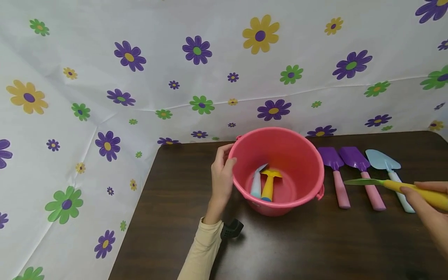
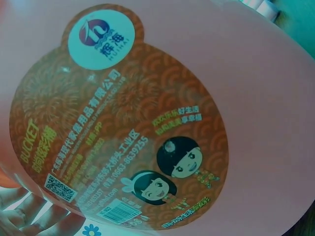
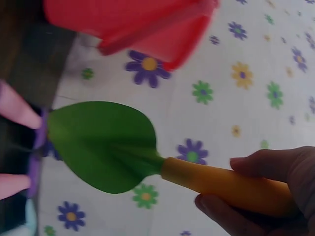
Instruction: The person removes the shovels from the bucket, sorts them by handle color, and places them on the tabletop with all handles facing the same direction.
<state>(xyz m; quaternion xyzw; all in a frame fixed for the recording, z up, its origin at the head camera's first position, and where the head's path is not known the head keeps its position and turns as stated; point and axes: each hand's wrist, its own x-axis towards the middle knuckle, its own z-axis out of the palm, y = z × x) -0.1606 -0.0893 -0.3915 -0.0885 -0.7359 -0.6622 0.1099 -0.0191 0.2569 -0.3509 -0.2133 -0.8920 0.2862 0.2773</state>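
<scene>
The pink bucket (image 1: 276, 142) tilts on the table toward the camera. My left hand (image 1: 222, 177) grips its left rim, thumb over the edge and fingers along the outside. A printed label (image 2: 123, 132) on the bucket's side fills much of the left wrist view. Inside lie a light-blue-handled tool (image 1: 256, 184) and a yellow-handled tool (image 1: 268, 186) with a yellow head. My right hand (image 1: 428, 206) holds a garden trowel (image 3: 108, 147) by its yellow handle, to the right of the bucket. Its green blade points left, above the table tools.
Right of the bucket lie two purple shovels (image 1: 330, 157) (image 1: 354, 157) with pink handles and a light blue trowel (image 1: 383, 159). They rest on the dark wooden table (image 1: 168, 217). A white flowered sheet (image 1: 157, 77) hangs behind and to the left.
</scene>
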